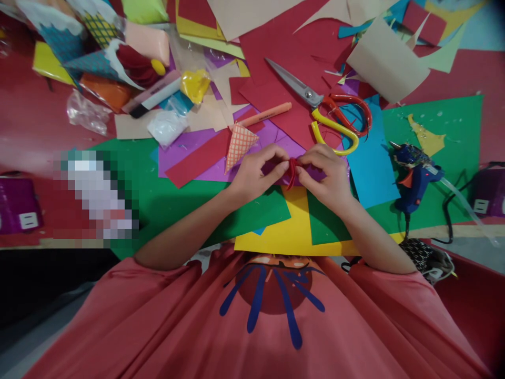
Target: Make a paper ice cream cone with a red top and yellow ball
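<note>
Since the folded red piece (292, 175) looks small and thin, it's prob. held w/ both hands for control: L hand (255, 172) has thumb + index tips pinched on its left side, R hand (325, 175) on its right, so fingers are narrow, not wide. Piece sits btwn the two sets of fingertips, touching both, loose end hanging twd the worktop's (27, 123) near edge; can't tell if it touches the sheets below. Purple sheet (189, 162), green sheet (252, 213) & yellow sheet (298, 216) prob. serve as a mat. Patterned cone (239, 146) lies just left of the fingers, by L hand. Scissors (310, 96) lie just beyond R hand, handles nearest it, tips twd far edge, prob. for easy reach. Glue gun (414, 181) is nr the right edge, prob. so its tip's clear of the hands. Bigger cone (136, 64) lies twd far-left corner.
</note>
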A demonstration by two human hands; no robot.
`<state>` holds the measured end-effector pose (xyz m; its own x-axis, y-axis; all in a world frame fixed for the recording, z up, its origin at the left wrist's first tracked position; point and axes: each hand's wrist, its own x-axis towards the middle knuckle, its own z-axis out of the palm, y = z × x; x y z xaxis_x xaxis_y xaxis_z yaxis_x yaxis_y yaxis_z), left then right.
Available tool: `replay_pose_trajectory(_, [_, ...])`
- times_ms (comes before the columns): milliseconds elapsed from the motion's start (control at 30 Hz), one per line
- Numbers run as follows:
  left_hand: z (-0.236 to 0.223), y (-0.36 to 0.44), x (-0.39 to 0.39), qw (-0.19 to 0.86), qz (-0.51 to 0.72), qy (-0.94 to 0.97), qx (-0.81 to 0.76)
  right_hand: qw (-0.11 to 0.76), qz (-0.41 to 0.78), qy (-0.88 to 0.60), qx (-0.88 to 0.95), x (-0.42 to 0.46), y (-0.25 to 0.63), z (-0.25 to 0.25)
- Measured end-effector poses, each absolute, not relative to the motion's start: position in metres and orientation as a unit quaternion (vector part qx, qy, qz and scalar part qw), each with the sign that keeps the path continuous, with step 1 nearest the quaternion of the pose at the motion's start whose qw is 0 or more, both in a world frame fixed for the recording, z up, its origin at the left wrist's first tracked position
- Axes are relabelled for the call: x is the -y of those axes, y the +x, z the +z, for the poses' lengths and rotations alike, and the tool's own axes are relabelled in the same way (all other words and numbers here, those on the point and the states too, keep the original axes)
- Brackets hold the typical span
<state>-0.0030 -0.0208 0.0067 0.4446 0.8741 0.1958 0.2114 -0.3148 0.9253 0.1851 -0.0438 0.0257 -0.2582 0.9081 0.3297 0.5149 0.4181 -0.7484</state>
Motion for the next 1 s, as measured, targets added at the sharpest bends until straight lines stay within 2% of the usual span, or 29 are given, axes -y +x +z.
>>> replay_pose_trajectory(167, [0.008, -0.002, 0.020, 0.488, 0.358, 0.703, -0.373, 0.419, 0.296, -0.469, 0.719, 0.042, 0.185, 0.020])
replay_pose_trajectory(400, [0.014, -0.004, 0.019, 0.499, 0.329, 0.712, -0.368, 0.400, 0.333, -0.439, 0.732, 0.039, 0.187, 0.022])
replay_pose_trajectory(633, [0.014, -0.004, 0.018, 0.488, 0.315, 0.726, -0.368, 0.374, 0.291, -0.425, 0.771, 0.038, 0.191, 0.019])
replay_pose_trajectory(800, [0.018, -0.006, 0.017, 0.493, 0.318, 0.719, -0.373, 0.404, 0.271, -0.434, 0.758, 0.037, 0.193, 0.018])
replay_pose_trajectory(1000, [0.020, -0.006, 0.016, 0.576, 0.305, 0.678, -0.340, 0.404, 0.381, -0.360, 0.750, 0.036, 0.195, 0.022])
